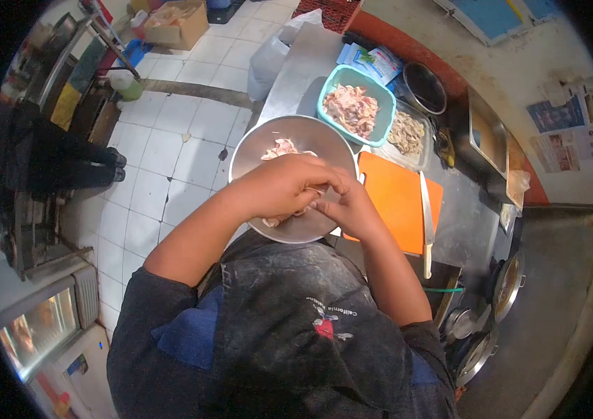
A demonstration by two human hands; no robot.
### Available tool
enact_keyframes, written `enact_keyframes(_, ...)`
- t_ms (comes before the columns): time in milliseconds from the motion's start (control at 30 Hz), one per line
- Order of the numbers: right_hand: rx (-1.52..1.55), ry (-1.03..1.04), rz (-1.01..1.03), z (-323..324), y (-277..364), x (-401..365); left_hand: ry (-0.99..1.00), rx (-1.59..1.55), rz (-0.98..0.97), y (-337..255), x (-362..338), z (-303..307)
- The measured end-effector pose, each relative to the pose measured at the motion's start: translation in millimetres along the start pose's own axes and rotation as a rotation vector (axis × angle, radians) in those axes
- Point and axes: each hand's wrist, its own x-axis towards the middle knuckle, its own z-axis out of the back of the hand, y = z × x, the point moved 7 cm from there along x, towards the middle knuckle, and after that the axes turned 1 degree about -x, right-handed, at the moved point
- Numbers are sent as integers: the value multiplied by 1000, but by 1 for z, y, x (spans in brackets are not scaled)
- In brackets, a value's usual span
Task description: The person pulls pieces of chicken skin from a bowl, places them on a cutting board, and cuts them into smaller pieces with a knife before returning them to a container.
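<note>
Over a wide metal bowl (249,155), my two hands come together with their fingers curled in. My left hand (284,187) is closed at the bowl's middle, and my right hand (346,208) meets it from the right with fingers pinched. Between them shows a small part of a pale piece of raw meat (319,190), mostly hidden by the fingers. More raw meat (281,148) lies in the far part of the bowl. A pale bit (270,222) shows just below my left hand.
Right of the bowl, an orange cutting board (387,199) carries a knife (426,209). Behind stand a turquoise tub (325,82) of raw meat strips and a clear tray (420,164) of greyish pieces. Pots (509,286) stand at right. Another person's dark-clothed legs (73,157) are at left.
</note>
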Motion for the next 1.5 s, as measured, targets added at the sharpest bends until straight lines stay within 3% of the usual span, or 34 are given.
enact_keyframes(67,52,111,-193,-3,-22,-3,13,47,-31,0,-1,6)
enact_keyframes(100,52,111,-192,2,-25,-6,-3,103,-17,6,-4,12)
enact_keyframes(167,313,158,-390,12,-42,-17,-21,158,-1,6,-11,20)
enact_keyframes(233,241,144,-348,26,-33,-18,-65,125,174,2,-19,31)
enact_keyframes(333,82,135,-273,36,-38,-23,35,285,174,25,-26,20)
enact_keyframes(433,222,-37,-372,50,-41,-28,-107,166,133,22,-32,29)
enact_keyframes(533,492,-225,-210,74,-43,-39,-127,125,188,15,-26,34)
enact_keyframes(567,491,-233,-209,81,-43,-44,-121,125,183,15,-21,29)
enact_keyframes(633,672,-346,-106,104,-40,-60,-213,15,-58,2,-7,18)
enact_keyframes(733,677,-402,-105,145,-48,-93,-162,-245,55,-3,25,-31)
enact_keyframes(833,658,-466,-131,184,-53,-131,-69,-280,107,-2,59,-89)
enact_keyframes(967,818,-442,-314,230,-129,-199,-44,-542,308,57,91,-202)
enact_keyframes(1033,557,-440,-512,247,-161,-221,-63,-372,296,67,105,-232)
enact_keyframes(1133,19,-482,-697,273,-223,-222,-26,-200,627,103,130,-277)
enact_keyframes(1167,-200,-528,-678,282,-214,-211,-18,-188,631,117,145,-286)
enact_keyframes(1200,-323,-583,-582,290,-232,-206,-63,43,585,133,158,-285)
enact_keyframes(1233,-286,-596,-580,292,-242,-201,-109,274,535,130,167,-279)
enact_keyframes(1267,-408,-567,-512,298,-243,-200,-106,284,538,130,172,-282)
enact_keyframes(1333,-515,-535,-449,306,-228,-210,-248,577,617,99,175,-261)
enact_keyframes(1400,-826,-143,-707,301,-190,-240,-281,626,576,87,174,-259)
enact_keyframes(1467,-791,33,-905,294,-185,-283,-343,658,458,71,177,-264)
enact_keyframes(1500,-785,39,-904,291,-187,-297,-340,661,466,72,178,-271)
